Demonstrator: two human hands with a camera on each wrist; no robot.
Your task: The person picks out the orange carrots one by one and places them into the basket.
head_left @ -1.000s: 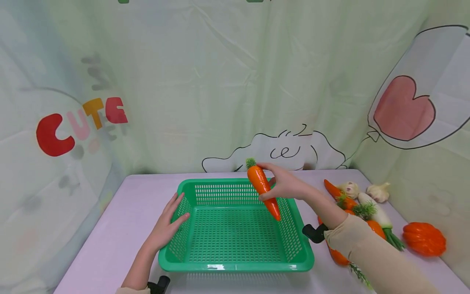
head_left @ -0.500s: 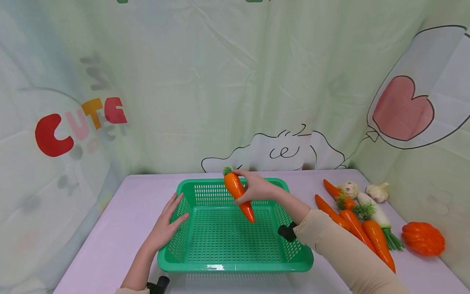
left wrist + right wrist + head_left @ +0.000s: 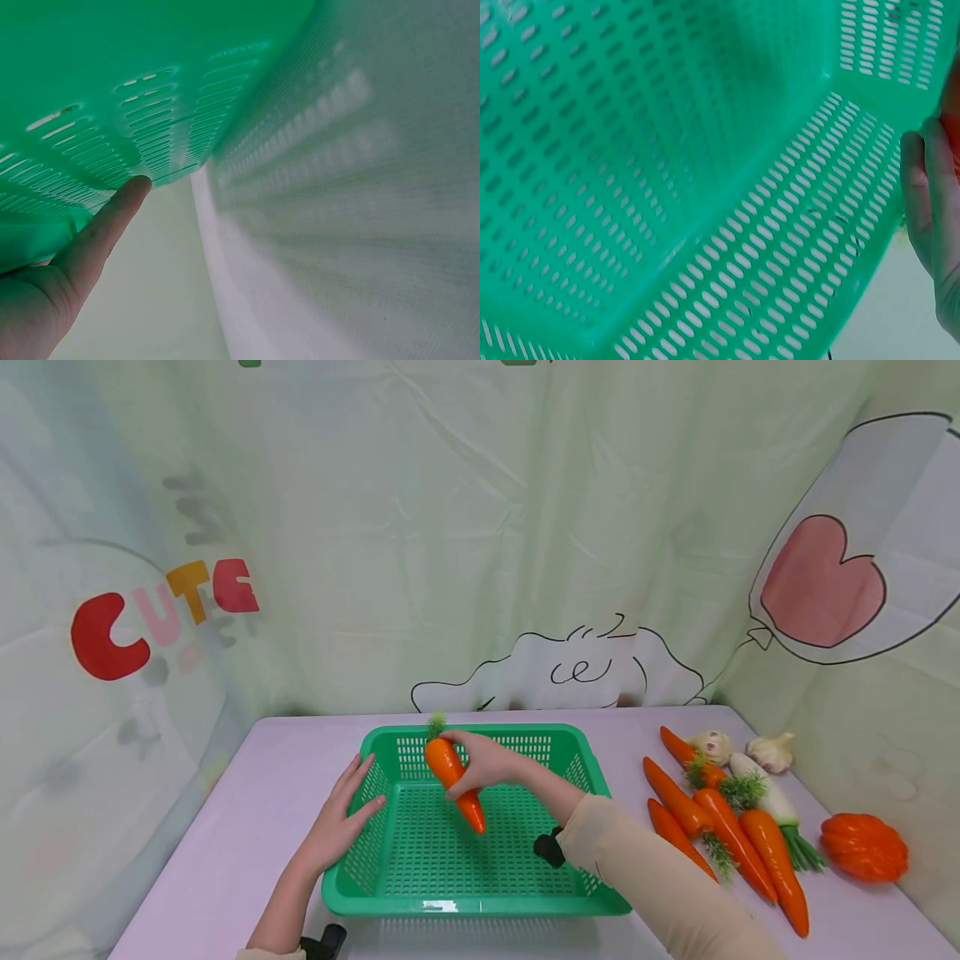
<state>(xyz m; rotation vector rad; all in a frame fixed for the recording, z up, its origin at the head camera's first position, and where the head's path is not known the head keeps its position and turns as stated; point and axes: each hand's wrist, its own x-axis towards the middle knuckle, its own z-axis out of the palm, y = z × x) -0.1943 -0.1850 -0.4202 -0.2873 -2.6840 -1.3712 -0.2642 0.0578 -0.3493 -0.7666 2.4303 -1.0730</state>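
An orange carrot (image 3: 444, 762) with a green tuft is held above the floor of a green plastic basket (image 3: 480, 907), tilted with its tip down toward the right. My right hand (image 3: 487, 763) pinches it between thumb and fingers. The right wrist view catches only part of that hand (image 3: 934, 202) and a sliver of orange at the edge. My left hand (image 3: 336, 828) rests on the basket's left rim, fingers extended and thumb reaching over the inside. Seen from the left wrist, one straight finger (image 3: 112, 225) lies against the slotted outer side (image 3: 161, 124).
Right of the basket lie several more carrots (image 3: 735, 843), a white radish (image 3: 772, 793) with green leaves and garlic bulbs (image 3: 771, 752). A ribbed orange pumpkin (image 3: 864, 848) sits farther right. Printed curtains back the pale tabletop (image 3: 217, 852).
My right hand has carried the carrot left and slightly lower, from the basket's right side to left of its middle. The left hand has stayed at the rim.
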